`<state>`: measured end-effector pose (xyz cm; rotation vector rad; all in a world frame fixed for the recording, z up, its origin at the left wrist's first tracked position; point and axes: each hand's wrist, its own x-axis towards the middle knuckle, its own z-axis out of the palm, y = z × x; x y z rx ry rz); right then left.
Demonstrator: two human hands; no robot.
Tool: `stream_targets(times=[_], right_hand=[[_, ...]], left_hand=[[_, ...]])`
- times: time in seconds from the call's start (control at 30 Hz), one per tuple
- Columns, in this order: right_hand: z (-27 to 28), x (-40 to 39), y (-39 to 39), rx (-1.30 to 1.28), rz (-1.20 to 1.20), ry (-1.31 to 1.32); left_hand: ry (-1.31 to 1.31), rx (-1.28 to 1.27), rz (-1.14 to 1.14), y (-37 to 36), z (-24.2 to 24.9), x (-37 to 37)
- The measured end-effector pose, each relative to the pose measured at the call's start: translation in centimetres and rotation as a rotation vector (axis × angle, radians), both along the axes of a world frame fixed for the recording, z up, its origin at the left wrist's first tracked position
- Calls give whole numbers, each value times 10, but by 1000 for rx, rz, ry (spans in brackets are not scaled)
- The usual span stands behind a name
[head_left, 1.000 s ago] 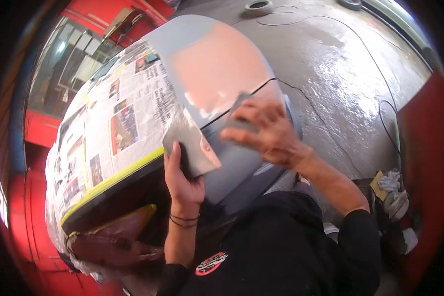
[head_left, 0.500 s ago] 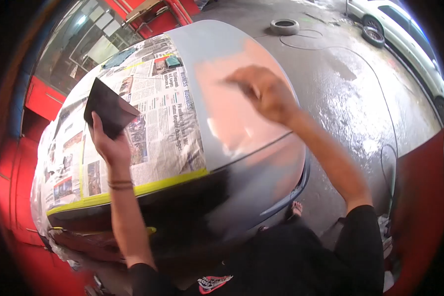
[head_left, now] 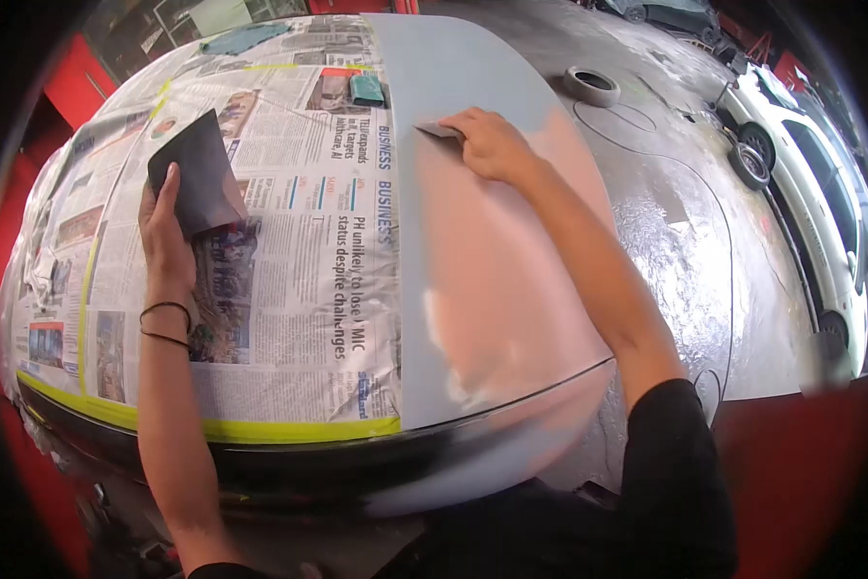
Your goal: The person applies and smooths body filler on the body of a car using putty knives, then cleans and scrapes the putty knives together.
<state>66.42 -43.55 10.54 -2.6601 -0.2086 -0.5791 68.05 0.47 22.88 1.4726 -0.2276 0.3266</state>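
Left hand (head_left: 168, 241): left of centre, fingers closed on dark board (head_left: 194, 174) resting on masking newspaper (head_left: 299, 241).
Pink filler (head_left: 506, 280): centre, covering much of grey panel (head_left: 434, 68); upper part bare.
Right hand (head_left: 492, 145): upper centre, fingertips pinching small spreader (head_left: 437, 128) against panel.

The left arm rises bare from the bottom edge, straight and nearly upright in the view, with two thin dark bands around the wrist. The left hand (head_left: 166, 241) shows its back, fingers up and together, thumb spread to the right, gripping a dark flat board (head_left: 194, 174) by its lower edge. The right arm, in a short black sleeve, reaches well beyond the board, up and to its right, elbow almost straight. The right hand (head_left: 490, 143) is palm down, knuckles raised, fingers curled and pinching a small flat scraper (head_left: 437, 129) that points left toward the board.
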Motion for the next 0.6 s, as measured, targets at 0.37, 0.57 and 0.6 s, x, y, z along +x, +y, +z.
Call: stream_targets(times=[0.37, 0.57, 0.6], right_hand=[[34, 70, -36, 106, 19, 306], [34, -21, -20, 3, 162, 201], [28, -55, -13, 29, 196, 155]], left_hand=[[-31, 104, 38, 0, -2, 0], [-24, 113, 31, -3, -2, 0], [-26, 105, 25, -2, -3, 2]])
